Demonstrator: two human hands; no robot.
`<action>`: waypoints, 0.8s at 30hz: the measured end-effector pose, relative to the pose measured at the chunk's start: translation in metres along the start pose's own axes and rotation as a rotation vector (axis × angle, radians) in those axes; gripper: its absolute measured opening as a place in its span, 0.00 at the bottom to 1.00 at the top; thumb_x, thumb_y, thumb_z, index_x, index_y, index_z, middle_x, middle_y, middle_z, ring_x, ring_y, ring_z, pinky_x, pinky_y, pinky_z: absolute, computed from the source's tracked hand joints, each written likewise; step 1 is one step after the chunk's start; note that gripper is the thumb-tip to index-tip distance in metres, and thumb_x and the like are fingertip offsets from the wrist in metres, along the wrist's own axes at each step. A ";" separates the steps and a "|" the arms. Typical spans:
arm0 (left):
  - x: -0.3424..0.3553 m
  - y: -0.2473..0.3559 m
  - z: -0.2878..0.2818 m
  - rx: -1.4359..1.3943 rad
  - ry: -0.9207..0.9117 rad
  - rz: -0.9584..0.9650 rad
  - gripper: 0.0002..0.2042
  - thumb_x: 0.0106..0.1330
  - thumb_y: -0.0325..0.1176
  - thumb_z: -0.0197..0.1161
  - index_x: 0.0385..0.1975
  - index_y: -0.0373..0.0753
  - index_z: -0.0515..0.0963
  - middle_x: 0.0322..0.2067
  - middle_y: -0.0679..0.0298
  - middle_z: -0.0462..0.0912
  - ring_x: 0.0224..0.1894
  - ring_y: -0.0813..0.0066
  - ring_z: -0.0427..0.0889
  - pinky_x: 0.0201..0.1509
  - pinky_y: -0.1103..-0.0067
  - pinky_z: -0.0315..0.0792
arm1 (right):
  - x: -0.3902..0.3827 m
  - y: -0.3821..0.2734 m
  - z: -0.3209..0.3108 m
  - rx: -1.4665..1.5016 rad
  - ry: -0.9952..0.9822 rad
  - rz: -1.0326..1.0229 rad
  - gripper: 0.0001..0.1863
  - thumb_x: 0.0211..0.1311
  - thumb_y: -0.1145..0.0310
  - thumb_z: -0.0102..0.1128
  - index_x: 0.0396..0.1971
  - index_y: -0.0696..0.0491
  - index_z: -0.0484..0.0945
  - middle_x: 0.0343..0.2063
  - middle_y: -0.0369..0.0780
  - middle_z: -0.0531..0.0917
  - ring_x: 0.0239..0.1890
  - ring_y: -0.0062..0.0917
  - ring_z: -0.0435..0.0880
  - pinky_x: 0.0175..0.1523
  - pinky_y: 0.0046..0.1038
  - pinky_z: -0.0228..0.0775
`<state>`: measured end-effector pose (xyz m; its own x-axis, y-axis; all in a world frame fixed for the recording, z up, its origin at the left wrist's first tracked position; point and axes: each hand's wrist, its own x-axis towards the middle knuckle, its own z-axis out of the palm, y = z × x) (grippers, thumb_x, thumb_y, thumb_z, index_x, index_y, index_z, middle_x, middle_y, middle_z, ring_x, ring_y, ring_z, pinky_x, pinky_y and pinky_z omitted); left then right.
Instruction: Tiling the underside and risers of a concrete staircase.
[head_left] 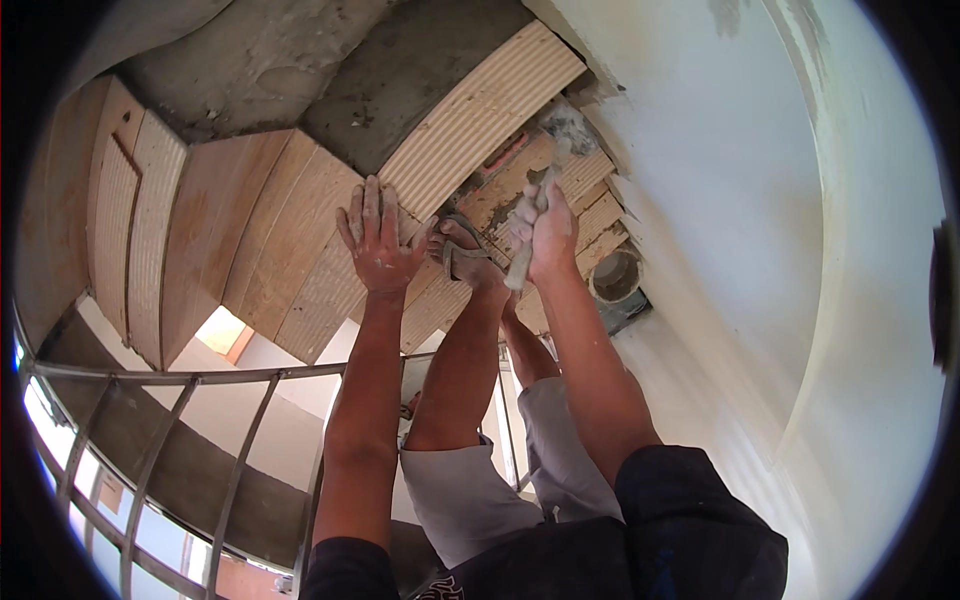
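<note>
My left hand [380,240] lies flat with its fingers spread, on the wood-look tiling beside the near end of a pale ribbed tile strip [485,100]. Grey mortar dust coats both hands. In my right hand [545,230], closed in a fist, is a short-handled tool [519,272]; its pale handle end sticks out below the fist. The tool's other end is blurred beyond the fingers, so its kind is hard to make out. Wet grey mortar [395,85] fills the area along the strip's far left side. My sandalled foot [465,250] stands between the hands.
Wood-look stair tiles [270,215] fan out to the left. A metal railing [200,378] curves along the lower left. A round container [614,276] stands near the pale wall [720,200] on the right. Mortar-stained boards [510,190] lie beneath my right hand.
</note>
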<state>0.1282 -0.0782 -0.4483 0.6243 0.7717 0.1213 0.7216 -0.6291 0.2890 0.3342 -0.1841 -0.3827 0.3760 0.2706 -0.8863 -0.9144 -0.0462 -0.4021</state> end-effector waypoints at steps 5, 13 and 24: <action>0.001 0.000 -0.005 -0.050 0.011 -0.010 0.37 0.57 0.56 0.73 0.62 0.37 0.77 0.70 0.49 0.70 0.71 0.47 0.69 0.75 0.45 0.53 | -0.024 0.029 -0.033 -0.290 0.034 -0.042 0.24 0.81 0.44 0.40 0.48 0.52 0.72 0.18 0.29 0.63 0.15 0.16 0.60 0.21 0.25 0.57; 0.000 -0.001 -0.008 -0.088 0.053 -0.064 0.38 0.51 0.56 0.75 0.62 0.42 0.79 0.68 0.49 0.70 0.70 0.47 0.68 0.76 0.45 0.54 | -0.018 0.046 -0.045 -1.144 -0.218 -0.775 0.20 0.82 0.53 0.44 0.45 0.57 0.73 0.21 0.41 0.74 0.21 0.31 0.75 0.28 0.34 0.66; -0.001 -0.002 -0.007 -0.103 0.069 -0.054 0.35 0.52 0.57 0.74 0.56 0.39 0.82 0.68 0.49 0.70 0.70 0.50 0.69 0.76 0.47 0.53 | -0.007 0.056 -0.025 -1.029 -0.151 -0.625 0.26 0.82 0.47 0.41 0.41 0.56 0.75 0.26 0.38 0.73 0.29 0.25 0.72 0.38 0.30 0.67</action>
<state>0.1238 -0.0770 -0.4421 0.5609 0.8109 0.1668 0.7168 -0.5765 0.3923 0.2843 -0.2128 -0.4050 0.6256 0.6254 -0.4663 -0.0094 -0.5917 -0.8061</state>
